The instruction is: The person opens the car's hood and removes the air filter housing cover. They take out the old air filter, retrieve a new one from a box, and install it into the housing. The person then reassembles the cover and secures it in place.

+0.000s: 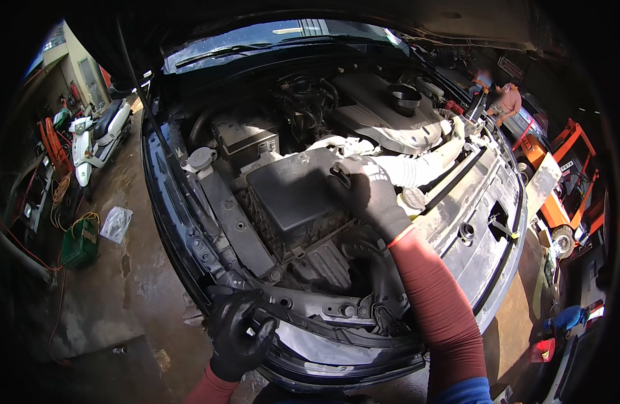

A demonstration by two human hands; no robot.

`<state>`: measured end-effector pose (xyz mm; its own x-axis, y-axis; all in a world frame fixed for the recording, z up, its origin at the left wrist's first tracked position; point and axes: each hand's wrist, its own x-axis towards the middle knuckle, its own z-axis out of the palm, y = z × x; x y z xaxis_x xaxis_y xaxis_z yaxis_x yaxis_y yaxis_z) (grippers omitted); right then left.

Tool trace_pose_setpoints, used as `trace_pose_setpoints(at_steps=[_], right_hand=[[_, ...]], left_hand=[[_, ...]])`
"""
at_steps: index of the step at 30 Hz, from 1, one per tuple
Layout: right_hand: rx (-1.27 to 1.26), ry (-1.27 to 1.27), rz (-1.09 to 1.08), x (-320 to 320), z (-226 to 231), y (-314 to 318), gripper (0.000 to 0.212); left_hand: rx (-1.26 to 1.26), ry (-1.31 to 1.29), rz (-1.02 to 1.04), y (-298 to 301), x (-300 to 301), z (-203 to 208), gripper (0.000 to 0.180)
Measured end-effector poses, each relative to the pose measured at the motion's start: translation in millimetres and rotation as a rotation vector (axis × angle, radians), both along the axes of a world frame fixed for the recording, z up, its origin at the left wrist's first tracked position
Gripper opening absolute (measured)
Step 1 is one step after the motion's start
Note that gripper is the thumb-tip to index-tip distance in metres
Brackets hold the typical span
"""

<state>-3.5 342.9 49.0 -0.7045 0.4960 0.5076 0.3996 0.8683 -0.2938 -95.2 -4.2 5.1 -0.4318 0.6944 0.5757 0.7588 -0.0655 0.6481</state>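
Note:
A black air filter box (296,188) with a flat lid sits in the open engine bay. My right hand (370,192), in a dark glove, is at the lid's right side, beside the pale ribbed intake hose (414,170). Its fingers are curled in, and whatever they pinch is too small to make out. My left hand (239,333), gloved in black, is by the car's front edge below the fender (182,236). Its fingers are bent and the thumb and fingers come together; what lies between them, if anything, cannot be made out.
A funnel (405,99) stands on the engine cover (384,124). A prop rod (131,64) rises at the left. Beyond the car are a white scooter (98,138), a green crate (79,244), a plastic bag (116,223), orange equipment (552,182) and a person (506,102).

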Motion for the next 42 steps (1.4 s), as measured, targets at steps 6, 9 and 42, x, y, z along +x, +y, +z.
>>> trace_pose_setpoints(at_steps=[6,9,42], right_hand=[[0.035,-0.103,0.092,-66.6,22.2,24.5,0.030],[-0.149,-0.083,0.082,-87.2,31.2,20.8,0.027],[-0.085,-0.793,-0.370,-237.8,-2.3,76.2,0.034]], left_hand=[[-0.027,0.077,0.065,4.5,3.2,2.0,0.045],[-0.058,0.139,0.071,5.5,2.0,6.2,0.047],[0.363,0.198,-0.613,28.3,-277.3,-28.4,0.032]])
